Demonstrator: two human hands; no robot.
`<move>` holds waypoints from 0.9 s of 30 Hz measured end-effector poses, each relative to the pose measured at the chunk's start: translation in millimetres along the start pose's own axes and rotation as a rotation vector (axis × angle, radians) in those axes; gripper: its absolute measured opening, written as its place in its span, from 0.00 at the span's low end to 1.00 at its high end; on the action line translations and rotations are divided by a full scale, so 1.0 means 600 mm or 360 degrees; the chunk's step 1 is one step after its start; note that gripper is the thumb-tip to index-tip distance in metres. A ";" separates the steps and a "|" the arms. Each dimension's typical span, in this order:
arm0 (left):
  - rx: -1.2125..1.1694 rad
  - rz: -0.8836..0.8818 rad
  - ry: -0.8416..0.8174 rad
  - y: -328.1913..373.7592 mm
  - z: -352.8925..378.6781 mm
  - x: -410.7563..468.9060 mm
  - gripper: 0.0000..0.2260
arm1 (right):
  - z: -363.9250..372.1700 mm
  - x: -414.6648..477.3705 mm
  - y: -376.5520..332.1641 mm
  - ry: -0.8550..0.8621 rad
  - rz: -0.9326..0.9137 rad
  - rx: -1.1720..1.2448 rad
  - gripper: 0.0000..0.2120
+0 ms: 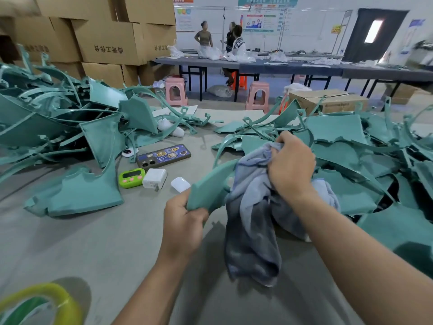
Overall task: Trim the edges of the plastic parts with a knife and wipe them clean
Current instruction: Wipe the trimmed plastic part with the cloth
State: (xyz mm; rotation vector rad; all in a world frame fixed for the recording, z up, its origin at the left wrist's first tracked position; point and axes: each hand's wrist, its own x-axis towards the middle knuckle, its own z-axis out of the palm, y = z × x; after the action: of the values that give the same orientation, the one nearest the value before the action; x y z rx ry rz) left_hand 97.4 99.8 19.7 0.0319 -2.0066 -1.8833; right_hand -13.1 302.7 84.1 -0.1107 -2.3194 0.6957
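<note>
My left hand (184, 222) grips the near end of a teal plastic part (209, 188), held above the grey table. My right hand (290, 167) clutches a bunched grey-blue cloth (251, 221) against the far end of that part; the cloth hangs down over it and hides its middle. Piles of teal plastic parts lie on the left (77, 127) and on the right (365, 165). No knife is visible.
On the table lie a phone (164, 156), a green timer (130, 177), a white charger (154, 178), a white earbud case (180, 184). A yellow-green tape roll (46, 303) sits near left. Cardboard boxes (105, 41), pink stools (176, 91) and people at a far table (293, 66) stand behind.
</note>
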 end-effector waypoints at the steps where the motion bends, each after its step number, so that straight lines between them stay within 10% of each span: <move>1: -0.0022 -0.0002 0.0029 0.001 -0.001 0.003 0.06 | -0.004 0.009 0.017 0.0004 0.0051 -0.0037 0.03; 14: -0.0476 -0.0491 0.0521 0.003 -0.024 0.030 0.14 | -0.132 0.057 0.140 0.0319 0.0321 -0.0146 0.03; 19: -0.0320 -0.0464 0.0455 0.000 -0.016 0.030 0.17 | -0.150 0.011 0.064 -0.0318 -0.0198 -0.0705 0.20; 23: -0.0229 -0.0453 0.0417 -0.005 -0.015 0.027 0.18 | -0.109 -0.077 0.005 -0.0889 -0.0593 -0.0228 0.11; 27: -0.0245 -0.0481 0.0448 -0.008 -0.019 0.028 0.18 | -0.074 -0.092 0.036 -0.1101 -0.0747 -0.0820 0.09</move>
State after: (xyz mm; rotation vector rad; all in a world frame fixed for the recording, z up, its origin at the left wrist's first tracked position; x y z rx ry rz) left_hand 84.0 83.5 19.7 0.5547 -1.7379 -2.0731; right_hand 54.9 326.4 66.4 0.5039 -2.9713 -0.1503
